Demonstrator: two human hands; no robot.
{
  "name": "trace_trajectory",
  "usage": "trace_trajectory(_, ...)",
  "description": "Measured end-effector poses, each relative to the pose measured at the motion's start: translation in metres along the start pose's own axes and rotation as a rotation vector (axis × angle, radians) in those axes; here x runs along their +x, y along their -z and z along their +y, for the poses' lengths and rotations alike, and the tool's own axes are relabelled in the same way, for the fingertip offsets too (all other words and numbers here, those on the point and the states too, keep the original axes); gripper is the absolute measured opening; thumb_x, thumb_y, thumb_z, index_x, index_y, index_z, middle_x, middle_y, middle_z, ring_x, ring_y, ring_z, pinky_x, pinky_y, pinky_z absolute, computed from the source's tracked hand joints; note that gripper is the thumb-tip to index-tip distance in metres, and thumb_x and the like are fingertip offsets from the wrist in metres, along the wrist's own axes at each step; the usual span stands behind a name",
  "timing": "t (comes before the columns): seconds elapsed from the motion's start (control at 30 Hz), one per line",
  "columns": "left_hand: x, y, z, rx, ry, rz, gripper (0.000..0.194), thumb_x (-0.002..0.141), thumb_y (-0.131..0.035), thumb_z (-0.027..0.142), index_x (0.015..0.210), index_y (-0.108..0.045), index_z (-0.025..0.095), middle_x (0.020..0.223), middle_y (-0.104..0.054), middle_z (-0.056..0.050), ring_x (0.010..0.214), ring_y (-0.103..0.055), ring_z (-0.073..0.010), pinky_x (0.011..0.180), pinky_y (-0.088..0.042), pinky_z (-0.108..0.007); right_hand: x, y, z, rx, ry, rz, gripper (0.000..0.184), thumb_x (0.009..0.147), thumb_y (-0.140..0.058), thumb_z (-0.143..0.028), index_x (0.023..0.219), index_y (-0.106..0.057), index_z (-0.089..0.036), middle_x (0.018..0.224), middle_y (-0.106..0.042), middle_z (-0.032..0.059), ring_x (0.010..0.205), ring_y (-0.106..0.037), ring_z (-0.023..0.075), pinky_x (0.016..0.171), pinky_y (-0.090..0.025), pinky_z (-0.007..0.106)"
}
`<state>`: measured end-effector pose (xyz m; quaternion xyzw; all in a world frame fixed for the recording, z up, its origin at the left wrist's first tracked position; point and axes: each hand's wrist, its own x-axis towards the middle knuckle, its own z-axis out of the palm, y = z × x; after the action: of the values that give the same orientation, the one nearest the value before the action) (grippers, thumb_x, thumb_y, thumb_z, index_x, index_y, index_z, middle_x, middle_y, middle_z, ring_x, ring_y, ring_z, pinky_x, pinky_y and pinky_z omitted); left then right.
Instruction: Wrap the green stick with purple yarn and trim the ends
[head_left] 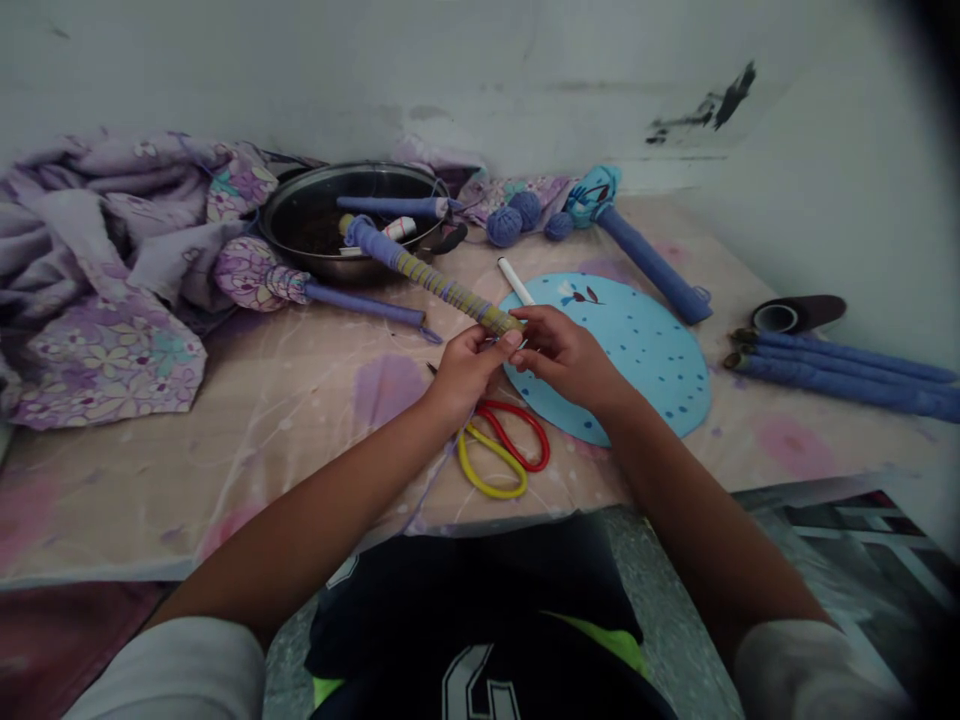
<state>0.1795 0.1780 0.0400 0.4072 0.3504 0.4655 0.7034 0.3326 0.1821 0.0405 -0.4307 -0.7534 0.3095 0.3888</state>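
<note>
A yellowish stick (439, 284), wound in a spiral with blue-purple yarn, slants from the pan down to my hands. My left hand (471, 372) is closed around its near end, thumb on top. Curled at the tip of the same end are the fingers of my right hand (568, 358); whatever is between them is too small to make out. A strand of yarn (435, 480) runs down from my left hand to the table's front edge. Just below my hands lie scissors (491, 490) with one red and one yellow handle. Under my right hand is a light-blue dotted oval sheet (645, 350).
A dark pan (274, 225) stands at the back, beside several blue yarn balls (503, 227). Cloth-headed sticks (367, 302) lie on the table, with a white marker (515, 281). Blue wrapped sticks (840, 375) are at right, floral fabric (112, 350) at left.
</note>
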Motion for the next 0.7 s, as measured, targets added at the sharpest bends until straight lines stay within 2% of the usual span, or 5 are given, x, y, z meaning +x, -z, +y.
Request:
trace_trajectory(0.13,-0.001,-0.001,0.0,-0.007,0.011,-0.033,0.035,0.065,-0.073,0.042,0.078,-0.052,0.016,0.048,-0.037,0.01,0.035,-0.024,0.0003,0.036,-0.013,-0.019,-0.001,-0.004,0.002,-0.465,0.119,0.128,0.033,0.082,-0.058,-0.035,0.11,-0.056,-0.019,0.098,-0.066,0.0075,0.072,-0.061,0.0178,0.066,-0.046,0.032)
trace_trajectory(0.23,-0.001,0.0,0.0,-0.045,0.004,-0.051,0.033,0.068,-0.07,0.042,0.076,-0.051,0.016,0.047,-0.033,0.01,0.034,-0.022,-0.0001,0.036,-0.013,-0.019,-0.002,-0.007,0.001,-0.603,0.218,0.188,0.027,0.084,-0.053,-0.032,0.108,-0.057,-0.018,0.092,-0.067,0.0075,0.071,-0.061,0.0178,0.066,-0.046,0.031)
trace_trajectory(0.37,0.0,0.0,0.001,-0.061,-0.002,-0.008,0.031,0.07,-0.069,0.039,0.071,-0.048,0.016,0.045,-0.029,0.011,0.034,-0.022,-0.0004,0.036,-0.014,-0.019,-0.002,-0.008,-0.001,-0.645,0.3,0.199,0.022,0.084,-0.053,-0.029,0.103,-0.059,-0.019,0.088,-0.065,0.0071,0.071,-0.06,0.0179,0.065,-0.046,0.031)
trace_trajectory(0.53,0.002,0.0,0.008,-0.027,-0.042,0.104,0.03,0.072,-0.066,0.033,0.065,-0.042,0.017,0.043,-0.027,0.012,0.034,-0.02,0.0,0.037,-0.014,-0.019,-0.002,-0.003,-0.002,-0.597,0.315,0.16,0.019,0.083,-0.055,-0.027,0.1,-0.059,-0.019,0.083,-0.063,0.0065,0.071,-0.058,0.0183,0.064,-0.045,0.031)
trace_trajectory(0.7,0.006,0.006,0.015,0.046,-0.089,0.107,0.031,0.075,-0.062,0.032,0.06,-0.04,0.017,0.041,-0.024,0.011,0.034,-0.017,-0.0003,0.038,-0.012,-0.02,-0.003,0.005,-0.001,-0.567,0.296,0.153,0.015,0.083,-0.056,-0.027,0.096,-0.059,-0.02,0.083,-0.062,0.0063,0.071,-0.058,0.0183,0.062,-0.045,0.031)
